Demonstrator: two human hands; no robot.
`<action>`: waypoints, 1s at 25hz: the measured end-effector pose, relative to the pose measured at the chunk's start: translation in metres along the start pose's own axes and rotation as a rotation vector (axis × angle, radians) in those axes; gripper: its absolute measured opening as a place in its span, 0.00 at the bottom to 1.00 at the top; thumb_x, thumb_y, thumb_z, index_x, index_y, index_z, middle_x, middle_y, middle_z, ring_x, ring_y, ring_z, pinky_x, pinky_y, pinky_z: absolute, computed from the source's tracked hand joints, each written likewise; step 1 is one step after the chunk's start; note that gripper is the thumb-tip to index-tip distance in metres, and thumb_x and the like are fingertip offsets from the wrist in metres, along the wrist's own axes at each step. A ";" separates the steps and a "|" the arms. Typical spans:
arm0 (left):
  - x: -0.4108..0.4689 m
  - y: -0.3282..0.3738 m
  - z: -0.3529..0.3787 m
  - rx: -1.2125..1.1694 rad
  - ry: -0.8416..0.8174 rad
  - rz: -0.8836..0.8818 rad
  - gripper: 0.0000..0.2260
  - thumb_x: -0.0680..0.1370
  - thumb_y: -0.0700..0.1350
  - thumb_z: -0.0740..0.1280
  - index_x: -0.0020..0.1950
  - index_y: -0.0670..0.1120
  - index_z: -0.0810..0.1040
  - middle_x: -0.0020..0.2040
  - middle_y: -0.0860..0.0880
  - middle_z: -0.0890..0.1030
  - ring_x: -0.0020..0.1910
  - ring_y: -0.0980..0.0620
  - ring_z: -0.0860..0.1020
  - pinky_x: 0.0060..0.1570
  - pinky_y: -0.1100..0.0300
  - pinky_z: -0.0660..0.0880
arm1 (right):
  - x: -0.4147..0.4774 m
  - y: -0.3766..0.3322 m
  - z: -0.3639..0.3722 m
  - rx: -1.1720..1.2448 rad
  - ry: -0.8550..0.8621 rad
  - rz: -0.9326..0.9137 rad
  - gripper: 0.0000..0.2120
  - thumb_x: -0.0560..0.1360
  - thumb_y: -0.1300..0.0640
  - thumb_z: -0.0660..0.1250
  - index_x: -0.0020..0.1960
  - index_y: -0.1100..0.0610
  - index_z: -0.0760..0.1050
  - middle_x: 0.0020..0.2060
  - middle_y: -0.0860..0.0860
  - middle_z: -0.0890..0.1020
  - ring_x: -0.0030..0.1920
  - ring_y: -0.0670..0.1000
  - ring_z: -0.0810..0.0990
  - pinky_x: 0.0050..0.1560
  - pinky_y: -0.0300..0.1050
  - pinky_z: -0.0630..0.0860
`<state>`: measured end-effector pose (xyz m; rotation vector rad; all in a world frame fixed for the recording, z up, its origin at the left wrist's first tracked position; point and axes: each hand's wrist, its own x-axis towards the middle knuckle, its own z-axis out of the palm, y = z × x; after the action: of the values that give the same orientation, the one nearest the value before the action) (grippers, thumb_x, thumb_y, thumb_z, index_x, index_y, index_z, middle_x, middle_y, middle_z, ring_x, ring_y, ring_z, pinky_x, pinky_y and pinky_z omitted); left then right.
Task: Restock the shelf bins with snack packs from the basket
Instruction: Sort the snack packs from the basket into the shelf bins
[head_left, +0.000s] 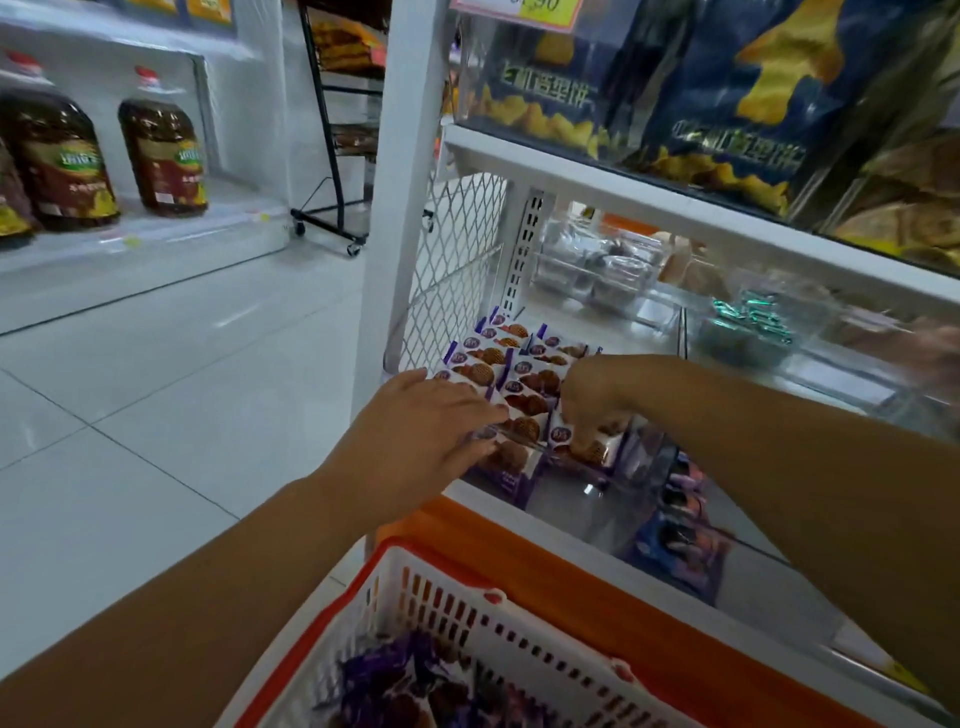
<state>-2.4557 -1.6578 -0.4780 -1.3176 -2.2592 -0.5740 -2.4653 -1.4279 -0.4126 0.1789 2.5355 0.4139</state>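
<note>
We see the left hand (415, 423) flat on the packs (524, 364) in the bin (576, 501) — fingers (470, 410) straight, together. The right hand (592, 397) pinches the front pack (597, 452); more lie in the basket (519, 639).

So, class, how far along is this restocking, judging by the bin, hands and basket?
Done: rows of packs already fill most of the bin. In hand: the right hand pinches a pack at the front, while the left hand lies flat on the rows. Left: spare packs lie in the basket.
</note>
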 end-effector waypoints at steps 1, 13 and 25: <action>0.000 -0.001 0.001 -0.011 0.002 -0.004 0.13 0.78 0.51 0.66 0.61 0.54 0.80 0.57 0.53 0.83 0.58 0.53 0.80 0.64 0.51 0.62 | -0.003 -0.002 0.001 0.058 -0.029 0.002 0.13 0.71 0.51 0.74 0.44 0.60 0.77 0.38 0.51 0.76 0.39 0.51 0.79 0.43 0.45 0.79; -0.054 0.053 -0.008 0.022 0.024 -0.047 0.19 0.72 0.44 0.75 0.62 0.49 0.79 0.59 0.49 0.81 0.57 0.49 0.79 0.59 0.55 0.72 | -0.149 -0.015 0.036 1.032 0.924 -0.294 0.10 0.77 0.56 0.67 0.57 0.45 0.74 0.42 0.45 0.79 0.40 0.42 0.77 0.38 0.33 0.75; -0.232 0.178 0.118 -0.310 -1.325 -0.312 0.25 0.79 0.53 0.66 0.74 0.46 0.67 0.70 0.43 0.66 0.67 0.41 0.67 0.66 0.46 0.68 | -0.141 -0.094 0.375 0.456 -0.567 -0.176 0.10 0.80 0.66 0.59 0.60 0.65 0.74 0.52 0.64 0.74 0.36 0.57 0.67 0.42 0.52 0.69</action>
<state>-2.2188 -1.6707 -0.6854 -1.8118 -3.5823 -0.0801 -2.1453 -1.4511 -0.6708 0.2051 2.0200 -0.2619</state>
